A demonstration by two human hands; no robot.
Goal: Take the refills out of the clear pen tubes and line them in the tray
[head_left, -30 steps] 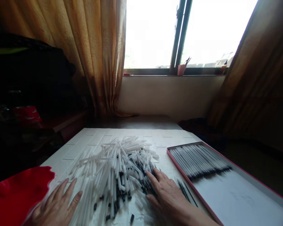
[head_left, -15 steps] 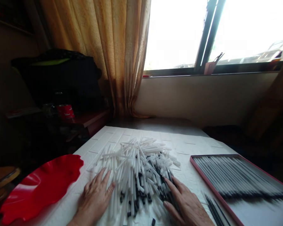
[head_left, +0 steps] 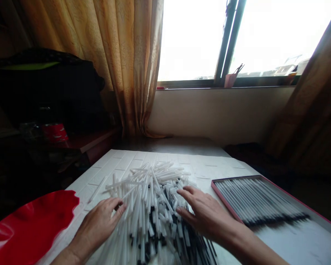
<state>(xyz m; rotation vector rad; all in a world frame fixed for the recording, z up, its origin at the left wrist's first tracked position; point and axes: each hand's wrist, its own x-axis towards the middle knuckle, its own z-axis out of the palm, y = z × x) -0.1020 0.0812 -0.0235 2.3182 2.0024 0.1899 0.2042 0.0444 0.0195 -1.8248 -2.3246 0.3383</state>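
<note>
A loose heap of translucent white tubes [head_left: 139, 198], with black-tipped pieces and dark thin rods [head_left: 200, 244] at its near right, lies on the white table. My left hand [head_left: 99, 221] is at the heap's left edge, thumb and curled fingers apart with nothing between them. Over the right side of the heap is my right hand [head_left: 201, 208], fingers spread, its fingertips at the tubes and holding nothing. Farther right, a pink-edged tray [head_left: 226, 200] holds a row of similar tubes with black ends [head_left: 264, 198].
A red wavy-edged dish [head_left: 35, 224] sits at the table's left. Behind it is a dark side table [head_left: 92, 141] with a red tin [head_left: 55, 132]. Curtains [head_left: 127, 55] and a window [head_left: 190, 40] are at the back, with a pink cup [head_left: 230, 80] on the sill.
The view has shifted, moving the tray and dish leftward in the picture. My right hand has moved farther up over the heap, and my left fingers have curled. More dark rods show at the near right.
</note>
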